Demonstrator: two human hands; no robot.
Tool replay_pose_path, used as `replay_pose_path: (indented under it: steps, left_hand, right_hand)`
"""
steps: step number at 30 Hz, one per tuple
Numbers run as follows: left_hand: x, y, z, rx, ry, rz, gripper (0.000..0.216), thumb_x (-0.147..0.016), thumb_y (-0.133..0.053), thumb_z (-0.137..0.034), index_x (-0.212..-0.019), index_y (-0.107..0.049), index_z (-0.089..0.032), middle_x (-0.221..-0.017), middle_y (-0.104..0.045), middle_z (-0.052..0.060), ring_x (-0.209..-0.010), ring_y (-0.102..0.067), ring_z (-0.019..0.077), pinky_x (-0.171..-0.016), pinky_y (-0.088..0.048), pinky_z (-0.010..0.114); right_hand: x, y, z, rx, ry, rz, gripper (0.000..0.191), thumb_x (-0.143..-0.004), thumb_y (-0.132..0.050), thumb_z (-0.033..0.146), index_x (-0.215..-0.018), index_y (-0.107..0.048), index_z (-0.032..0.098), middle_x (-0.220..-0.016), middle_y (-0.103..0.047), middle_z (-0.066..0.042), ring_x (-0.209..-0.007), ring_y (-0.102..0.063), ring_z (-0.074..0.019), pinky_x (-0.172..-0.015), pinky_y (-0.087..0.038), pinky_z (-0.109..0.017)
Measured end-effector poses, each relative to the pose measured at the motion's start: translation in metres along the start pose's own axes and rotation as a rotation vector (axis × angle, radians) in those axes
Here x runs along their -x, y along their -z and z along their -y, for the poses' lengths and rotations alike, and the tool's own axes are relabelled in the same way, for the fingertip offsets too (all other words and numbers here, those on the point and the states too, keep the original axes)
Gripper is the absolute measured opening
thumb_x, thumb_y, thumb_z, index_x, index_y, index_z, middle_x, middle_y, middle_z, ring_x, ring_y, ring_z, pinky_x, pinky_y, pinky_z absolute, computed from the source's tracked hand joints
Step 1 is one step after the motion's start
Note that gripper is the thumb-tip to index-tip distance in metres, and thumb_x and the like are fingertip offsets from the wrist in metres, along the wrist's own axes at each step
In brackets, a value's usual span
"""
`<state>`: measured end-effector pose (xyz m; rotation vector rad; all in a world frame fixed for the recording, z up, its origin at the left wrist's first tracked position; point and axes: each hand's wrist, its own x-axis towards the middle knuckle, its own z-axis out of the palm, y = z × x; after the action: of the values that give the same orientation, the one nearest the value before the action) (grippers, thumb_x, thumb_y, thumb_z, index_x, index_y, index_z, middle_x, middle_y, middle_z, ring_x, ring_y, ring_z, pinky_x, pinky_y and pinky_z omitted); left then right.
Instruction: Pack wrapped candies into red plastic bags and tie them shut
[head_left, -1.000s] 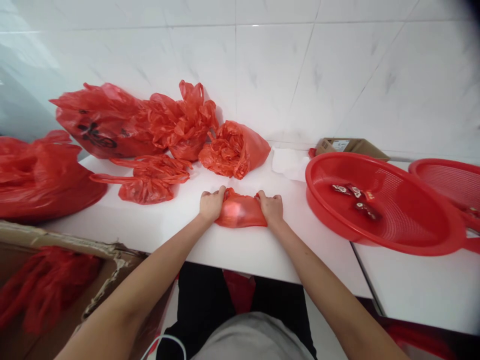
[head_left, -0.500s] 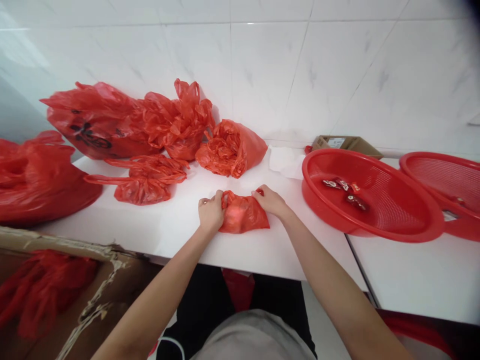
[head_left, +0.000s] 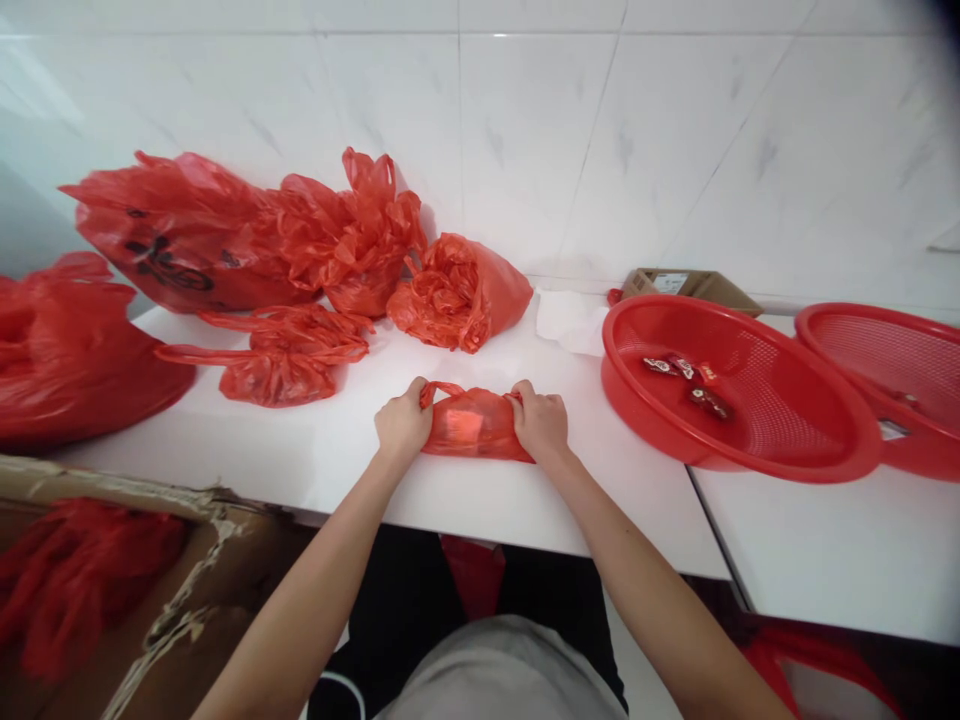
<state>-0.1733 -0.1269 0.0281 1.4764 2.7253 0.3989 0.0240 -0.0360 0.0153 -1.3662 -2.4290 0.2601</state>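
Observation:
A small red plastic bag [head_left: 476, 425] lies on the white table [head_left: 480, 505] in front of me, with a paler, shiny item showing through its film. My left hand [head_left: 403, 420] is closed around the bag's left upper corner, where a loop of plastic sticks out. At the opposite corner, my right hand [head_left: 541, 418] grips the film with curled fingers. Between both fists the bag is drawn taut. Just behind it sits a rolled bundle of red bags [head_left: 469, 293], and to the left a knotted red bag [head_left: 281, 365] with stretched handles.
Large filled red bags [head_left: 180, 240] line the wall at the left. To the right stand a red plastic basket [head_left: 817, 425] holding several wrapped sweets [head_left: 709, 402] and a second basket [head_left: 900, 340]. An open cardboard box [head_left: 225, 575] is at lower left.
My hands have moved apart, mainly my left hand outward, pulling the bag's top edge tighter. The fingers of my right hand have curled in. The view has shifted slightly.

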Motion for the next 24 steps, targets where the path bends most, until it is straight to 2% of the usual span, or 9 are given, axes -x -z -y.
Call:
replay_pose_path:
  steps: [6,14,19,24]
  left_hand:
    - [-0.008,-0.013,-0.001,-0.04,-0.004,0.01,0.03,-0.096,-0.031,-0.034,-0.111,-0.056,-0.026,-0.084,-0.072,0.01,-0.076,-0.067,0.0283,-0.065,-0.037,0.033]
    - [-0.007,-0.026,-0.005,-0.086,-0.077,-0.049,0.033,-0.089,-0.034,-0.018,-0.109,-0.061,-0.018,-0.082,-0.071,0.015,-0.086,-0.066,0.0296,-0.09,-0.032,0.042]
    - [-0.005,-0.025,0.0,-0.041,-0.093,-0.065,0.033,-0.085,-0.04,-0.014,-0.108,-0.062,-0.02,-0.099,-0.071,0.014,-0.103,-0.06,0.0321,-0.098,-0.026,0.046]
    - [0.0,-0.024,0.009,0.078,-0.056,-0.077,0.035,-0.081,-0.044,-0.015,-0.11,-0.063,-0.021,-0.114,-0.065,0.016,-0.118,-0.049,0.0354,-0.104,-0.022,0.051]
  right_hand:
    - [-0.008,-0.014,-0.007,0.045,0.001,0.022,0.026,-0.101,-0.032,0.026,-0.108,-0.055,0.018,-0.072,-0.07,-0.004,-0.067,-0.06,-0.0174,-0.08,-0.027,-0.03]
    - [-0.009,-0.021,-0.011,0.064,-0.013,0.036,0.023,-0.099,-0.034,0.024,-0.107,-0.055,0.019,-0.076,-0.07,-0.005,-0.07,-0.061,-0.0183,-0.078,-0.026,-0.031]
    - [-0.007,-0.018,-0.013,0.05,-0.012,0.021,0.021,-0.098,-0.037,0.025,-0.104,-0.057,0.02,-0.082,-0.071,-0.006,-0.075,-0.061,-0.0195,-0.077,-0.026,-0.032]
    - [-0.005,-0.018,-0.017,-0.003,-0.034,-0.014,0.019,-0.097,-0.039,0.025,-0.103,-0.057,0.019,-0.081,-0.069,-0.006,-0.076,-0.059,-0.0196,-0.077,-0.027,-0.032]
